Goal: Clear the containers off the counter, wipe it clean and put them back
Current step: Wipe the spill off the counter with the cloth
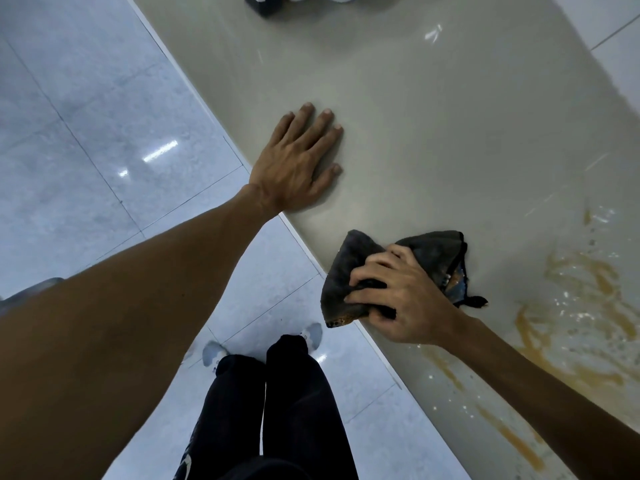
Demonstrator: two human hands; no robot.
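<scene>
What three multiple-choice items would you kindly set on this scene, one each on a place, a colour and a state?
1. Where is the brown spill? A) on the floor B) on the counter, right of the cloth C) under the left hand
2. What colour is the cloth? A) white B) dark grey C) red
3. How is the left hand? A) flat on the counter B) gripping the cloth C) in a fist
Answers: 1 B, smears stain the counter there; 2 B, its fabric is dark; 3 A, fingers straight, palm down.

Open counter (450,116) up to far containers (262,5)
</scene>
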